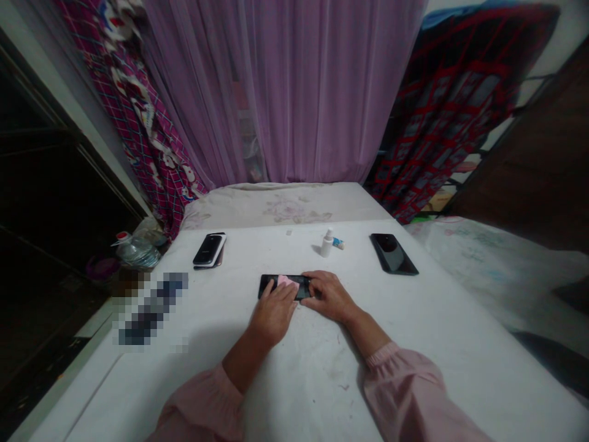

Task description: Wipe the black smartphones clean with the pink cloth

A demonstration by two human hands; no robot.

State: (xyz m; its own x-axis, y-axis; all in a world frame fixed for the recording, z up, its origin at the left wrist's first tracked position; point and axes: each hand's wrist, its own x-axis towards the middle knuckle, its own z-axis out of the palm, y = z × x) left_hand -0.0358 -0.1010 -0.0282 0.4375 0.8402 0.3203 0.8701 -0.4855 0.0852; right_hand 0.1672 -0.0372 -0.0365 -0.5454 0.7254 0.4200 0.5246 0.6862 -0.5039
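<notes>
A black smartphone (265, 283) lies flat and sideways on the white cloth cover, screen facing up. On its screen is a small pink cloth (286, 280), partly under the fingers of my left hand (275, 310), which press it down against the glass. My right hand (332, 296) grips the phone's right end, thumb at the near edge and fingers curled at the far side. The fingers hide that end of the phone and part of the cloth.
Beyond my hands stand a white spray bottle (326, 244) and a small blue-and-white packet (338, 243) beside it. A black tablet (394, 254) lies to the right. Stacked phones (209, 249) lie at the left, above a blurred-out patch. Purple curtains (313, 92) hang behind.
</notes>
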